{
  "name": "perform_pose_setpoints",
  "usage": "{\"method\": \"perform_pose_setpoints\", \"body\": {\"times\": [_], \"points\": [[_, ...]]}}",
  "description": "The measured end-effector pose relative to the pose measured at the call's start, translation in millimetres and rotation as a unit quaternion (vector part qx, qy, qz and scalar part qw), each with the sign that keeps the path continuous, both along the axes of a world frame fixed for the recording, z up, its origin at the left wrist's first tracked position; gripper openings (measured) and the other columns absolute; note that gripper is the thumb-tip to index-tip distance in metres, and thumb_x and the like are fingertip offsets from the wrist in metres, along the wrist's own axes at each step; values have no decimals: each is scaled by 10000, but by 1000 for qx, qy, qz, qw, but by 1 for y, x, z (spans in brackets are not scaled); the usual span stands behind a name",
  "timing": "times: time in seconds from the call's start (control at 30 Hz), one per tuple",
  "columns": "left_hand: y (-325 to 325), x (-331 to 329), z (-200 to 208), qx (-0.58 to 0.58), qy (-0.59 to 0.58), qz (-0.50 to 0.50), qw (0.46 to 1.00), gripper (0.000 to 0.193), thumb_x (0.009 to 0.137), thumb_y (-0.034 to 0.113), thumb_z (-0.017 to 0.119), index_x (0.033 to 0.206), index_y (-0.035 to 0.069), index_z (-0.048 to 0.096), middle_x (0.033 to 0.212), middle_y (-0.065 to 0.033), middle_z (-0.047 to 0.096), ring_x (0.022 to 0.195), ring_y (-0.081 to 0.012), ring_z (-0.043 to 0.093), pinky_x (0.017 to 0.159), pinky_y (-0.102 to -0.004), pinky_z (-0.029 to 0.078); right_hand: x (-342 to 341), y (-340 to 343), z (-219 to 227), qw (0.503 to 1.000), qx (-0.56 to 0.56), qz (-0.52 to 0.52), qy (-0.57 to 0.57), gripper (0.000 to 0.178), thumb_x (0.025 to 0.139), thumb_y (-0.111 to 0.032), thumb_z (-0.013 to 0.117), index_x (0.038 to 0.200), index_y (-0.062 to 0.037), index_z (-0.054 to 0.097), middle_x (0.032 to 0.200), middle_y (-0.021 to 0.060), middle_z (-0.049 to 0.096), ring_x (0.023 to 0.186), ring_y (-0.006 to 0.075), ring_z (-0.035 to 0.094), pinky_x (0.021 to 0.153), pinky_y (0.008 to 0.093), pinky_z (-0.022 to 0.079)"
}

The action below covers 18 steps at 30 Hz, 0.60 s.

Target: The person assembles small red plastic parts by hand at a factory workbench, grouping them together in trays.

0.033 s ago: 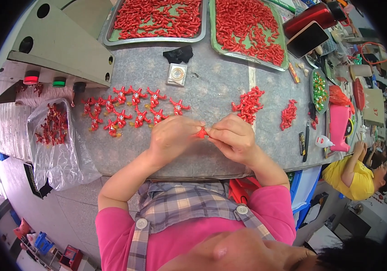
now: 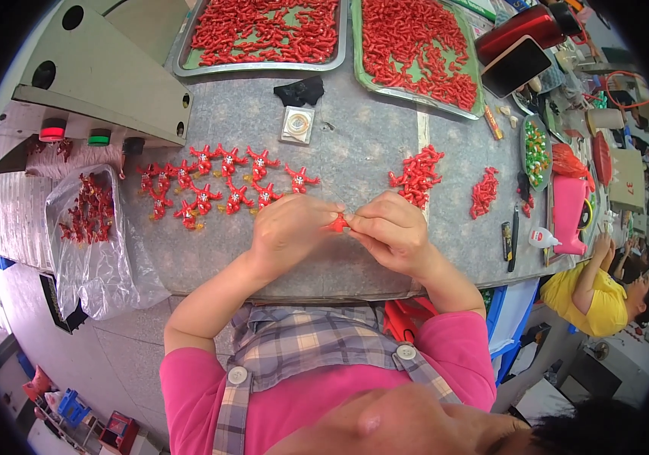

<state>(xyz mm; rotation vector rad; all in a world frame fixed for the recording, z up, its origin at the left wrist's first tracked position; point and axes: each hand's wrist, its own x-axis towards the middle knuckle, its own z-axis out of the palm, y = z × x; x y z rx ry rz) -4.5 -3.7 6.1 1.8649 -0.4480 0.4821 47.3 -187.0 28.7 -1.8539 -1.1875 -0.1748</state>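
Note:
A small red plastic figure is pinched between my two hands over the grey table. My left hand has its fingers closed on its left side and hides much of it. At its other side, my right hand pinches it between thumb and fingertips. Just beyond my left hand stand several red figures with spread arms and pale chest markings, in loose rows. A heap of small red plastic parts lies beyond my right hand, with a smaller heap to its right.
Two trays of red parts stand at the back. A grey machine with red and green buttons and a plastic bag of red figures are left. Rightward are a pen, glue bottle, phone and person in yellow.

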Motion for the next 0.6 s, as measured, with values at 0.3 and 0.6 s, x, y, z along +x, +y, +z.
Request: {"method": "perform_pose_setpoints", "body": {"times": [0.3,0.6], "points": [[1,-3,1,-7,44,-12,999,214,632,18,730,802,60,607,885,-96,662,800,-226,642,677,-299,484,0,0,3,1000,-12,3,-1,198,628,-25,707,799,-24,606,738,67,572,613,214,540,504,295,430],[1,-1,-1,-23,83,-28,996,204,643,6,721,823,48,636,902,-88,662,832,-210,636,699,-284,483,1,0,5,1000,-31,0,7,172,647,-31,693,795,-30,606,741,58,566,633,212,535,523,301,426]]}}
